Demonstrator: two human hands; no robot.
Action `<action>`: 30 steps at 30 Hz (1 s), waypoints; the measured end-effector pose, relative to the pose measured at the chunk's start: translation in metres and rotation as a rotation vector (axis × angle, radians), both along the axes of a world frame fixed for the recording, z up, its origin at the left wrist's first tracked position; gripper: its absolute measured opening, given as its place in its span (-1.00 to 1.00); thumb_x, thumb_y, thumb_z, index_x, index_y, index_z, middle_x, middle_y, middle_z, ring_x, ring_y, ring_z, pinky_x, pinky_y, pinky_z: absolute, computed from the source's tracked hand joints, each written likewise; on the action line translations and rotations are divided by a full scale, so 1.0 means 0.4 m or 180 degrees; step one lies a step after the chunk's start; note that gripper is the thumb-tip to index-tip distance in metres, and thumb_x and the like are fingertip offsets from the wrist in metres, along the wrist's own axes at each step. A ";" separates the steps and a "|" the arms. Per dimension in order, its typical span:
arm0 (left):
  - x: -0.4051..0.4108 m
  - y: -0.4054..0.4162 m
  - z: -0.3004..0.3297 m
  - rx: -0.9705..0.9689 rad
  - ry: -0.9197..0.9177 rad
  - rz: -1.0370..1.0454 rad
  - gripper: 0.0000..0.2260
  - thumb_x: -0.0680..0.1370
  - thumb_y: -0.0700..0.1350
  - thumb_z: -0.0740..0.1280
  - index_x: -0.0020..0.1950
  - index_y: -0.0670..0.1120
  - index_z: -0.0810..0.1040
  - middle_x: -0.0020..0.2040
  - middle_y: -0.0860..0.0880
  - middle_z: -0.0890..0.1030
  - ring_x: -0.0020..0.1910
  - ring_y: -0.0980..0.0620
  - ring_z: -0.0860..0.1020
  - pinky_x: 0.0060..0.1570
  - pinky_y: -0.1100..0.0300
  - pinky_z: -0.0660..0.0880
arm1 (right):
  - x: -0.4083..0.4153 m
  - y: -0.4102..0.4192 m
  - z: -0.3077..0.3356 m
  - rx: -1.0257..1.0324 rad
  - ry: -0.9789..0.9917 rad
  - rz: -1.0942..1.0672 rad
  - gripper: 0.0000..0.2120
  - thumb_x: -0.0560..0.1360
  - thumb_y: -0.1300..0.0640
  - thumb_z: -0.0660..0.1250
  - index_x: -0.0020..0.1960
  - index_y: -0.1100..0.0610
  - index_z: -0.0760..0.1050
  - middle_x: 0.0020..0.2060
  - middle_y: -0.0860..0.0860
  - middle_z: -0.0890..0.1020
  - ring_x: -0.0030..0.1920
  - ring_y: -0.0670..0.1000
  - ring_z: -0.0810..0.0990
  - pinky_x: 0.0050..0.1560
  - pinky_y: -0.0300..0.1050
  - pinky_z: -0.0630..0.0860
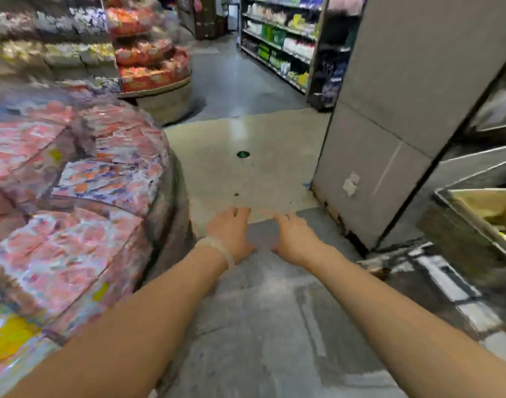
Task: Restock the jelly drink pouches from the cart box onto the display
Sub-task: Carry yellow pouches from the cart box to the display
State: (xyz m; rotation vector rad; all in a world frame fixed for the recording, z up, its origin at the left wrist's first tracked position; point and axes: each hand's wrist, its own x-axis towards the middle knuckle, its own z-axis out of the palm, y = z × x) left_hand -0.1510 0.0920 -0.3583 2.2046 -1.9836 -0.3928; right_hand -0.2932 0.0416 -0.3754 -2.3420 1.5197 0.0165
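Our left hand (231,231) and right hand (296,239) reach ahead over the floor (246,168), fingers loosely apart and holding nothing (likely between pouches), display (73,182) alongside.

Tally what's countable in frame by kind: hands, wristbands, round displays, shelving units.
Hands: 2, left and right, both empty
Wristbands: 1, on the left wrist
Round displays: 2, near and far
Shelving units: 1
Total: 6
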 end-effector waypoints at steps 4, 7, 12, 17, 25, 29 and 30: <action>-0.249 -0.154 0.007 0.0190 -0.0064 -0.0666 -0.39 0.46 0.05 0.41 0.41 -0.10 0.26 0.34 -0.15 0.37 0.33 -0.15 0.35 0.24 0.05 0.34 | -0.303 -0.081 -0.006 0.0036 0.0143 -0.0758 -0.44 0.50 0.08 0.34 0.39 0.20 0.19 0.34 0.18 0.31 0.35 0.25 0.29 0.30 0.10 0.36; -0.425 -0.269 -0.017 0.0309 -0.0161 -0.1138 -0.40 0.47 0.09 0.38 0.41 -0.07 0.24 0.36 -0.13 0.34 0.34 -0.14 0.33 0.27 0.04 0.35 | -0.506 -0.130 -0.025 0.0152 0.0192 -0.1285 -0.48 0.51 0.11 0.32 0.38 0.17 0.20 0.32 0.18 0.31 0.31 0.24 0.32 0.27 0.10 0.39; -0.707 -0.479 -0.072 0.0616 -0.0119 -0.1757 -0.33 0.49 0.12 0.35 0.48 -0.05 0.14 0.43 -0.10 0.26 0.40 -0.14 0.27 0.32 -0.02 0.36 | -0.782 -0.242 -0.057 0.0252 0.0186 -0.1978 -0.52 0.47 0.06 0.35 0.30 0.19 0.28 0.25 0.19 0.35 0.28 0.24 0.36 0.24 0.11 0.40; -0.957 -0.717 -0.077 0.0684 -0.0045 -0.2259 -0.33 0.47 0.13 0.37 0.46 -0.07 0.18 0.42 -0.09 0.29 0.40 -0.13 0.25 0.34 -0.03 0.34 | -0.990 -0.410 -0.061 0.0424 0.0178 -0.2588 -0.56 0.49 0.05 0.33 0.28 0.16 0.29 0.26 0.16 0.35 0.28 0.23 0.36 0.22 0.10 0.41; -1.322 -1.001 -0.118 0.0867 -0.0083 -0.2903 -0.32 0.45 0.10 0.39 0.47 -0.06 0.19 0.43 -0.08 0.29 0.42 -0.13 0.25 0.36 0.00 0.31 | -1.282 -0.590 -0.113 0.0653 0.0092 -0.3191 -0.48 0.46 0.07 0.37 0.34 0.18 0.27 0.29 0.18 0.35 0.29 0.24 0.36 0.25 0.08 0.41; -1.479 -1.114 -0.173 0.0908 -0.0093 -0.3060 -0.34 0.43 0.10 0.41 0.44 -0.06 0.24 0.38 -0.09 0.33 0.39 -0.13 0.31 0.35 0.00 0.32 | -1.430 -0.688 -0.155 0.0642 0.0021 -0.3438 -0.46 0.44 0.05 0.39 0.32 0.20 0.27 0.28 0.17 0.36 0.30 0.22 0.38 0.24 0.04 0.42; -1.516 -1.147 -0.184 0.0923 -0.0111 -0.3088 -0.34 0.43 0.10 0.41 0.43 -0.06 0.25 0.38 -0.09 0.33 0.38 -0.13 0.31 0.35 0.00 0.32 | -1.468 -0.722 -0.167 0.0662 0.0022 -0.3438 -0.47 0.45 0.05 0.38 0.31 0.21 0.27 0.27 0.18 0.36 0.30 0.22 0.38 0.22 0.02 0.42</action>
